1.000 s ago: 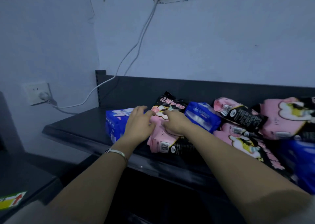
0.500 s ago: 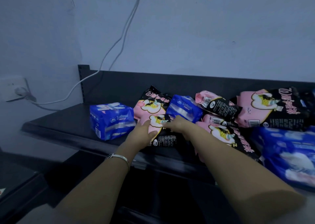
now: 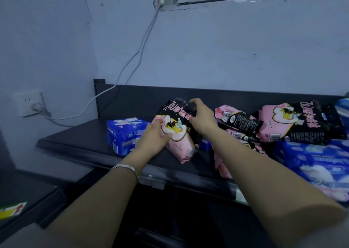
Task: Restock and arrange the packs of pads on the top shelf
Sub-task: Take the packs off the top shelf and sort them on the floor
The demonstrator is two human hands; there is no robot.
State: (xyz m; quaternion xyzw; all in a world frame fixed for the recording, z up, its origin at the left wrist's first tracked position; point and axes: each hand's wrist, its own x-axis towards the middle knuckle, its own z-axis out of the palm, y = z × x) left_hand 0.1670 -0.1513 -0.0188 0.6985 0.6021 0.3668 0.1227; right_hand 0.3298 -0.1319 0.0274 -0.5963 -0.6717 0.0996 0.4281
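Pink pack (image 3: 181, 147): raised from flat, ready to place.
Left hand (image 3: 153, 140): clamped on its lower side.
Right hand (image 3: 202, 119): clamped on its top.

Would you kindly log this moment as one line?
left hand: grips pink-and-black pack | right hand: grips its top | pack: tilted on top shelf, beside blue pack

Both hands have stood the pink-and-black pack (image 3: 178, 132) upright.

Shelf (image 3: 75, 140): end pack (image 3: 125, 134) at left; middle pack (image 3: 181, 145) just right of it; heap of packs (image 3: 294, 123) farther right | Wall (image 3: 226, 49) behind shelf: socket (image 3: 28, 104) left of shelf; cable (image 3: 139, 53) above shelf, down to socket
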